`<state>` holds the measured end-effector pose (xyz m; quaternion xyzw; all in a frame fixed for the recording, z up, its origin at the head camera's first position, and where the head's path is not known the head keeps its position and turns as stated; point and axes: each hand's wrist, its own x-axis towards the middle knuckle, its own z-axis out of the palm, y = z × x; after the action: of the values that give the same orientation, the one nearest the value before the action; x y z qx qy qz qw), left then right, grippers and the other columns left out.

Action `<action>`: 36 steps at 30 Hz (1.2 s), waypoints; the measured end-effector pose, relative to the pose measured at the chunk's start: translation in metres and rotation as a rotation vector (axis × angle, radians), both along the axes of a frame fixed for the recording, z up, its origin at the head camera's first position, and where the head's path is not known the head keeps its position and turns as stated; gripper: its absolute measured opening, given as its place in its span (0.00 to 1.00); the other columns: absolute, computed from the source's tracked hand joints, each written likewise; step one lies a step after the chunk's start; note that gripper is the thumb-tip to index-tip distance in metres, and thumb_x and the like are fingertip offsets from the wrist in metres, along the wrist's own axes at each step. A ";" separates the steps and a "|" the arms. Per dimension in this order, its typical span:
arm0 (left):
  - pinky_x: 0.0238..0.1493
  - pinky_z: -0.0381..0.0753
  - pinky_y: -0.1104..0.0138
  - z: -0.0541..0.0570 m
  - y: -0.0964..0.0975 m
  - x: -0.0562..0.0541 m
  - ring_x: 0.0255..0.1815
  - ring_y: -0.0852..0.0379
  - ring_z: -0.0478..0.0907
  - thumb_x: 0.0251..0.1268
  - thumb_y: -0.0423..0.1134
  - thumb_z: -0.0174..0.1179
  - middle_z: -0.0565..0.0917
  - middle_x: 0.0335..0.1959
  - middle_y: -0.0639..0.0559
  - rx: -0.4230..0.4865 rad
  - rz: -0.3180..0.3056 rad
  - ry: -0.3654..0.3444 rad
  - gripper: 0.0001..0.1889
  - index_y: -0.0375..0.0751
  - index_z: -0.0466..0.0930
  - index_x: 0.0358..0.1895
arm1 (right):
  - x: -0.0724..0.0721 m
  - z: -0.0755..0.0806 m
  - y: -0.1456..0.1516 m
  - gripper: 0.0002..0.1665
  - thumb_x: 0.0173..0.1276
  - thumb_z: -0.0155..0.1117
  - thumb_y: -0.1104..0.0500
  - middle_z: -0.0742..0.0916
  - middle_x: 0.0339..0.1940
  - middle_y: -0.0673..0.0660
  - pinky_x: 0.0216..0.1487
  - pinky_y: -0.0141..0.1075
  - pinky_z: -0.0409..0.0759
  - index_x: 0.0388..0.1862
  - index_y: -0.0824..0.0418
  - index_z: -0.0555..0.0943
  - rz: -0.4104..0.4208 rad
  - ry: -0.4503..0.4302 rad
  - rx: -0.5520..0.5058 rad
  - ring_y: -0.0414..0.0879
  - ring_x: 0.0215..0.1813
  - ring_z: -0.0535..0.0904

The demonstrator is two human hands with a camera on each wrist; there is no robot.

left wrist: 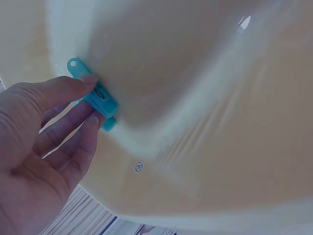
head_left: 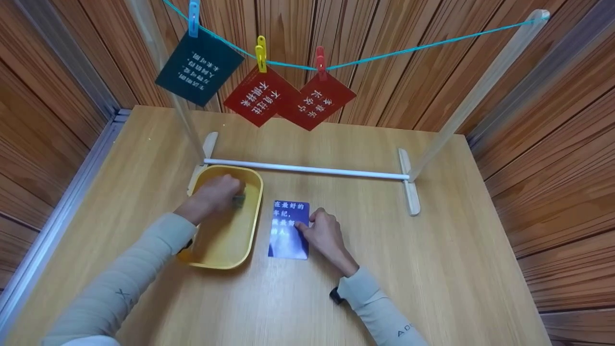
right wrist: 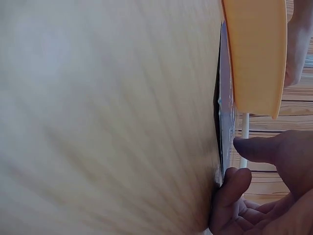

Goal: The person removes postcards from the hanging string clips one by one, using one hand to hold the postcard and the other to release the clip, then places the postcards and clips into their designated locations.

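My left hand (head_left: 216,194) reaches into the yellow plastic basket (head_left: 258,211). Between its thumb and fingers it pinches a teal clothespin (left wrist: 100,100), close to the basket's inner wall. To the basket's right lies a blue-purple card (head_left: 288,245) with white Chinese characters. My right hand (head_left: 326,235) is at the card's right edge, its thumb over the printed face and its other fingers curled by the edge. Seen from the right wrist, a dark gap runs beneath the card (right wrist: 226,98), and the thumb (right wrist: 259,148) sits on its upper side.
A teal string (head_left: 418,49) spans two posts behind the basket. From it hang a dark green card (head_left: 199,67) on a blue clothespin (head_left: 193,19), and two red cards (head_left: 259,96) on yellow (head_left: 261,55) and red clothespins (head_left: 321,60). A white rod (head_left: 307,168) joins the stand's feet.
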<state>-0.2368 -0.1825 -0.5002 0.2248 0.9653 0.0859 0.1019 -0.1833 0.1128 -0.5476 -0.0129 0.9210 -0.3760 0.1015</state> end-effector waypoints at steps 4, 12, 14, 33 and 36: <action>0.27 0.70 0.66 -0.001 -0.001 -0.001 0.25 0.51 0.72 0.62 0.20 0.64 0.77 0.22 0.49 0.006 -0.015 0.002 0.09 0.35 0.89 0.37 | 0.001 -0.001 0.000 0.20 0.71 0.74 0.52 0.78 0.27 0.52 0.23 0.30 0.66 0.45 0.67 0.79 0.000 -0.013 -0.002 0.42 0.24 0.74; 0.33 0.78 0.67 0.002 -0.001 0.003 0.31 0.50 0.79 0.66 0.25 0.67 0.81 0.27 0.47 -0.010 0.028 -0.062 0.10 0.36 0.88 0.48 | 0.000 0.000 0.000 0.19 0.72 0.73 0.52 0.79 0.26 0.52 0.23 0.29 0.66 0.45 0.66 0.79 -0.004 -0.043 -0.015 0.42 0.24 0.74; 0.32 0.77 0.66 0.004 0.000 0.003 0.30 0.50 0.78 0.66 0.24 0.66 0.81 0.27 0.47 -0.016 0.027 -0.054 0.10 0.35 0.88 0.47 | -0.001 0.001 0.001 0.19 0.72 0.73 0.52 0.79 0.26 0.52 0.23 0.29 0.66 0.45 0.65 0.79 -0.013 -0.052 -0.022 0.41 0.23 0.74; 0.33 0.81 0.64 0.049 0.019 0.016 0.30 0.49 0.79 0.61 0.40 0.77 0.89 0.38 0.41 -0.090 -0.005 0.047 0.20 0.37 0.87 0.54 | -0.010 0.012 0.012 0.19 0.72 0.72 0.48 0.79 0.18 0.49 0.20 0.30 0.64 0.44 0.63 0.82 -0.106 0.136 -0.090 0.40 0.19 0.72; 0.36 0.84 0.63 0.055 0.023 0.016 0.33 0.48 0.81 0.63 0.39 0.76 0.90 0.43 0.41 -0.082 0.007 0.011 0.21 0.38 0.86 0.58 | -0.013 0.014 0.013 0.16 0.72 0.73 0.49 0.80 0.18 0.48 0.20 0.30 0.64 0.42 0.61 0.83 -0.116 0.158 -0.113 0.40 0.19 0.72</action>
<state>-0.2209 -0.1600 -0.4447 0.2176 0.9692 0.0456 0.1055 -0.1962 0.1256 -0.5337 0.0054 0.9026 -0.4304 0.0058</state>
